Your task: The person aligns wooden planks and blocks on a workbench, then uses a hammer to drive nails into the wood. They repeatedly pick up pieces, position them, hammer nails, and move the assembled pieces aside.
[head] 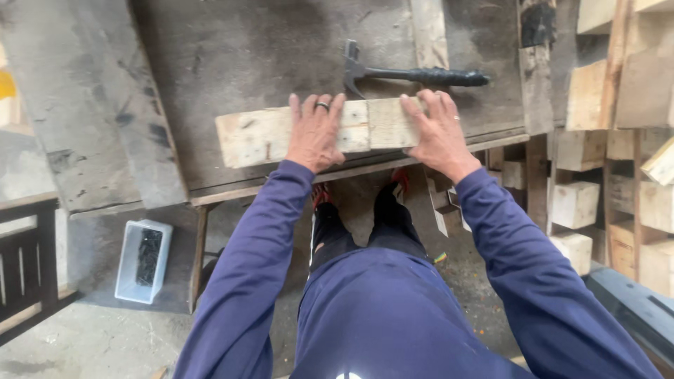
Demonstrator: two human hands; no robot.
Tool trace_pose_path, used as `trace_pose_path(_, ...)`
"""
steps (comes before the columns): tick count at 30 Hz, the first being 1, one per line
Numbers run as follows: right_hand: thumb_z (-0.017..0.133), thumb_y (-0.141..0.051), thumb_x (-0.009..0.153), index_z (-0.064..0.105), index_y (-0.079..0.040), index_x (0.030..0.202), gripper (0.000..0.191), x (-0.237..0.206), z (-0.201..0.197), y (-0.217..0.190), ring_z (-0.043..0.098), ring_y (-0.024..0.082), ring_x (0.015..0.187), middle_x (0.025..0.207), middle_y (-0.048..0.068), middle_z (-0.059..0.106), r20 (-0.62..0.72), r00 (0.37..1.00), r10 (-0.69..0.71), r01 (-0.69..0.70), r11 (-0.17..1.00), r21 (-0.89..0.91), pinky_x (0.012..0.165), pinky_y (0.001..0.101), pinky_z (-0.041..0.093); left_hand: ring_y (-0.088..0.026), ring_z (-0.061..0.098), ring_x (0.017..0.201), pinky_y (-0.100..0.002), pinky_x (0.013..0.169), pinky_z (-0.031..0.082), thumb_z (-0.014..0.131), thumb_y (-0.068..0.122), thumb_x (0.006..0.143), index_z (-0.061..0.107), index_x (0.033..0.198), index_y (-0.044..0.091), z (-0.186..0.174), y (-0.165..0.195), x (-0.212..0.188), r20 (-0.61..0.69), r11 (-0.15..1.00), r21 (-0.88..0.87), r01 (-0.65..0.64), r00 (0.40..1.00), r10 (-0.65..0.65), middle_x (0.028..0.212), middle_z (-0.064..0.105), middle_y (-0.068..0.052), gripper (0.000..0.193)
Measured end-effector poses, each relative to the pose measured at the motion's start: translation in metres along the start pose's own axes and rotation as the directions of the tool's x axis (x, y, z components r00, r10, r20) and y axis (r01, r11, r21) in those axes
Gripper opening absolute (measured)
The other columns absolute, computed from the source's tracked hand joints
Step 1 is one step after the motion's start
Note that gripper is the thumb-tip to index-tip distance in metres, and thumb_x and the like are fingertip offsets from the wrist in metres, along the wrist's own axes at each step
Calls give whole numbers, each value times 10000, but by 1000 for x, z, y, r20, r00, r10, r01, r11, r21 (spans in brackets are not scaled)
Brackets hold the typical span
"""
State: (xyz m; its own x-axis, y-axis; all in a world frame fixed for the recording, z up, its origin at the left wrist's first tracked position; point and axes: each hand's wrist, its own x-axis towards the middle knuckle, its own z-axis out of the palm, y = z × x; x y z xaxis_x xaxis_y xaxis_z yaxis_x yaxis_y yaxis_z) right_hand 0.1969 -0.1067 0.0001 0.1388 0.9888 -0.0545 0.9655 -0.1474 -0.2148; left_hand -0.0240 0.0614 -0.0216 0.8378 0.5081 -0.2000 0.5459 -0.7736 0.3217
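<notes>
Both hands lie flat, fingers spread, with no closed grip on anything: the left hand (315, 131) presses the middle of a pale wooden plank (267, 137), the right hand (437, 132) its right end. The plank lies across the centre of the frame, near the front edge of the grey worktop (232, 56). Just above it rests a black hammer (411, 74). At lower left, a white box of dark nails (144, 260) sits on the floor.

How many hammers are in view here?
1. The hammer lies on the workbench just beyond the wooden plank that the left hand and right hand press flat. Others may lie out of frame.
</notes>
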Motion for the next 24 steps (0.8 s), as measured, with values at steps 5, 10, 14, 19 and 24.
trace_pose_path(5, 920, -149, 599, 376, -158, 1580, 1121, -43, -26, 73, 308, 423, 1421, 1460, 189, 365, -137, 990, -24, 54, 974, 218, 1209, 575, 318, -370, 421, 1336, -673, 1193, 151, 963, 375, 431, 390, 1475, 95, 15, 44, 8, -62, 983, -186, -9, 998, -3, 1387, 505, -134, 1224)
trace_pose_path(10, 917, -103, 629, 353, -161, 1607, 1130, -84, -49, 167, 299, 444, 1427, 1477, 195, 323, 17, 997, 78, -78, 997, 21, 1237, 562, 331, -367, 429, 1345, -654, 1216, 154, 949, 417, 452, 397, 1465, 92, 36, 121, 31, -35, 974, -227, 3, 999, -11, 1362, 509, -145, 1199)
trace_pose_path(14, 912, -69, 625, 328, -182, 1606, 1147, -84, -43, 203, 294, 441, 1417, 1478, 207, 270, 141, 974, 178, -191, 978, 84, 1222, 551, 326, -363, 424, 1343, -664, 1191, 141, 940, 417, 454, 403, 1463, 119, 34, 145, 52, 8, 980, -195, 32, 999, -31, 1379, 510, -142, 1181)
trace_pose_path(19, 918, -63, 640, 327, -188, 1604, 1137, -81, -46, 210, 282, 450, 1406, 1480, 206, 254, 143, 980, 141, -156, 983, 96, 1230, 552, 336, -364, 431, 1354, -682, 1190, 149, 930, 411, 462, 401, 1489, 137, 28, 151, 51, 25, 988, -148, 49, 999, -46, 1390, 531, -135, 1188)
trace_pose_path(24, 959, -117, 634, 299, -191, 1610, 1181, -76, -59, 208, 261, 453, 1438, 1522, 212, 219, 325, 914, 243, -293, 949, 114, 1193, 573, 296, -413, 369, 1368, -680, 1153, 133, 946, 500, 470, 317, 1560, 109, 22, 143, 74, 285, 984, -148, 95, 957, -49, 1449, 444, -247, 1318)
